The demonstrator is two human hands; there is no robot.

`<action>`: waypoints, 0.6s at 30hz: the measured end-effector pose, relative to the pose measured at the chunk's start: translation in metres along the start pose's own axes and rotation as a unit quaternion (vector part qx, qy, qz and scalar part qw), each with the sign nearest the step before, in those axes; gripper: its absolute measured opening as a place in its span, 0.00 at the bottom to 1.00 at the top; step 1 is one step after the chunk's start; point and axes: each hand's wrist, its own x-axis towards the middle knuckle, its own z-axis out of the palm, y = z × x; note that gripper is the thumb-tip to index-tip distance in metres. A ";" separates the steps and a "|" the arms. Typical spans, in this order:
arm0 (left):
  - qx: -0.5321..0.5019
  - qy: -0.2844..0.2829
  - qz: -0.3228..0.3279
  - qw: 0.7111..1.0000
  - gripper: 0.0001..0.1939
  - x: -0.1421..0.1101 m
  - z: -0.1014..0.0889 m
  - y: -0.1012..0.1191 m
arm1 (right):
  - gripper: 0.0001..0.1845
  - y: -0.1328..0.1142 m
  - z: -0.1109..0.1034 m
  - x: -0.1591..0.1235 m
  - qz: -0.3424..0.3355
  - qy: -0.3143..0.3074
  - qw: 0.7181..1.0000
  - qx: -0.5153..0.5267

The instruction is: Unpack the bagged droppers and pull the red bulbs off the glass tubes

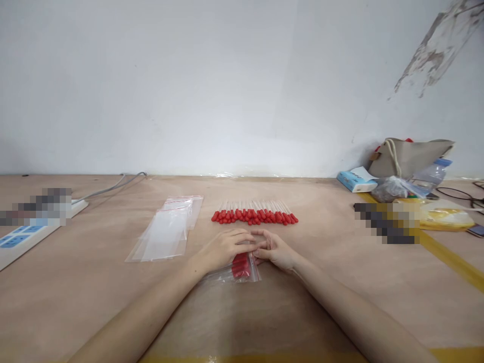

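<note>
A clear zip bag [236,270] with red-bulbed droppers inside lies on the wooden table [333,282] in front of me. My left hand [223,248] and my right hand [275,250] meet over its top edge, fingers curled and pressed together on the bag's opening. Just beyond the hands lies a row of several loose droppers [255,215] with red bulbs and clear stems. A stack of empty clear zip bags [168,228] lies to the left of the row.
A white power strip [26,236] with its grey cable sits at the far left. At the right stand a beige drawstring bag [410,157], a blue tissue pack [354,180], plastic bags and a yellow packet [446,218]. Yellow tape [451,259] marks the table. A white wall rises behind.
</note>
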 end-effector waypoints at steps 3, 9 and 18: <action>0.006 -0.002 0.002 1.000 0.14 -0.001 0.002 -0.002 | 0.40 -0.002 0.001 0.000 0.015 0.013 1.000 -0.003; 0.013 0.023 -0.013 1.000 0.11 0.001 0.002 -0.001 | 0.41 -0.005 0.005 -0.001 0.044 0.039 0.998 -0.008; 0.007 -0.009 -0.010 1.000 0.12 0.002 -0.002 0.002 | 0.38 -0.005 0.007 0.000 0.060 0.060 0.996 -0.029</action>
